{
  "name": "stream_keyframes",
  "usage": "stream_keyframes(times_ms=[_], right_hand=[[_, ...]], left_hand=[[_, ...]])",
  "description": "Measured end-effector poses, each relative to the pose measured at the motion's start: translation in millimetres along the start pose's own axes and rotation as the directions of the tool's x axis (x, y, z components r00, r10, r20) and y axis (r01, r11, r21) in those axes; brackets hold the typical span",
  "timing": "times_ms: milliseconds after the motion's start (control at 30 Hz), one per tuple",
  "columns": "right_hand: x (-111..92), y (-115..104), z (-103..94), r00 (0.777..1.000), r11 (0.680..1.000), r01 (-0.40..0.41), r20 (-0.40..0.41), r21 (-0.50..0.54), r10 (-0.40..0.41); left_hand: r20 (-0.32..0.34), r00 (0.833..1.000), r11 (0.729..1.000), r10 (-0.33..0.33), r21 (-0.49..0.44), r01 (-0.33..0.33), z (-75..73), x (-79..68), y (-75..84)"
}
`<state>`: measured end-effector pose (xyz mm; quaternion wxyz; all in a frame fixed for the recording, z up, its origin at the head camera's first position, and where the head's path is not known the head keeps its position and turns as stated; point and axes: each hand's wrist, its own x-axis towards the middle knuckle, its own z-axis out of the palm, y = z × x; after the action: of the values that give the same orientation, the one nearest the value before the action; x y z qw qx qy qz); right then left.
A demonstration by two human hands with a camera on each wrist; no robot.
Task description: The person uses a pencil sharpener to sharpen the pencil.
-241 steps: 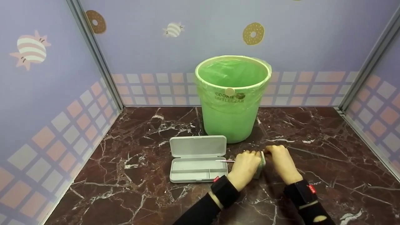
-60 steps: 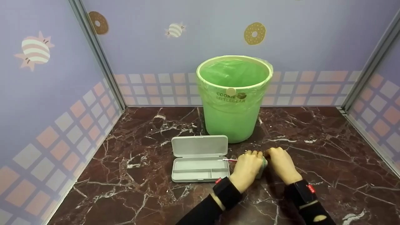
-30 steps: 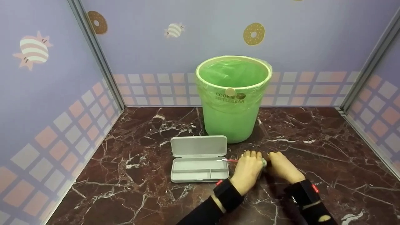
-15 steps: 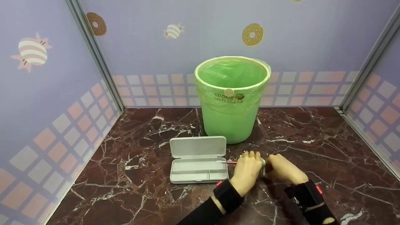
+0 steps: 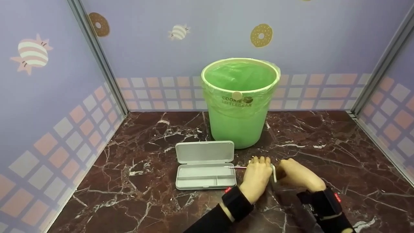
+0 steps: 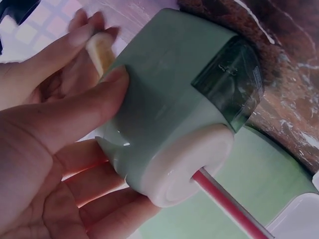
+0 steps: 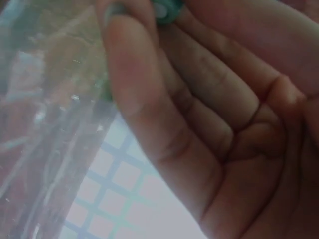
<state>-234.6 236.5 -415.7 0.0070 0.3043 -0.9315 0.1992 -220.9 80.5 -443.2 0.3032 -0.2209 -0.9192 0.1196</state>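
Note:
My left hand (image 5: 257, 176) grips a green crank pencil sharpener (image 6: 159, 74), thumb on one flat side and fingers underneath. A red-striped pencil (image 6: 224, 201) sticks out of the round white front of the sharpener, and in the head view its far end overlaps the pencil case. A dark see-through shavings drawer (image 6: 232, 79) shows on the sharpener's side. To the right, my right hand (image 5: 299, 174) pinches the crank's pale knob (image 6: 101, 50). The white crank arm (image 5: 274, 174) hangs downward between the hands. In the right wrist view curled fingers fill most of the frame.
A grey pencil case (image 5: 206, 176) lies with its lid raised, left of the hands. Behind stands a green bin (image 5: 239, 126) lined with a clear bag. Patterned walls enclose the dark marble tabletop (image 5: 145, 207) at the back and both sides.
My right hand has moved lower and its wrist has swung out to the right, with the crank arm turning to point down. My left hand stays nearly still on the sharpener.

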Motion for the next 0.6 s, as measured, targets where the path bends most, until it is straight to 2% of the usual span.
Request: stream_keyframes(times_ms=[100,300,433,600], right_hand=[[-1.8,-1.9,-3.0,1.0,0.999,0.029,-0.004,0.023,-0.029],[-3.3,-7.2,-11.4,1.0,0.998,0.019,0.005,0.052,-0.02],[-4.0,-9.1,-14.1,0.999,0.999,0.033,-0.034,0.03,-0.032],[-4.7,-12.6,-14.8,0.996,0.999,0.041,-0.085,-0.014,-0.042]], left_hand=[[-0.007,1.0,1.0,-0.005,0.012,0.005,0.5,-0.8,1.2],[-0.038,0.999,0.999,-0.008,0.046,0.01,1.6,-0.6,2.1],[-0.038,0.999,0.998,-0.01,0.058,0.012,1.6,0.0,2.1],[-0.004,1.0,0.999,0.005,0.037,-0.005,1.1,0.3,0.8]])
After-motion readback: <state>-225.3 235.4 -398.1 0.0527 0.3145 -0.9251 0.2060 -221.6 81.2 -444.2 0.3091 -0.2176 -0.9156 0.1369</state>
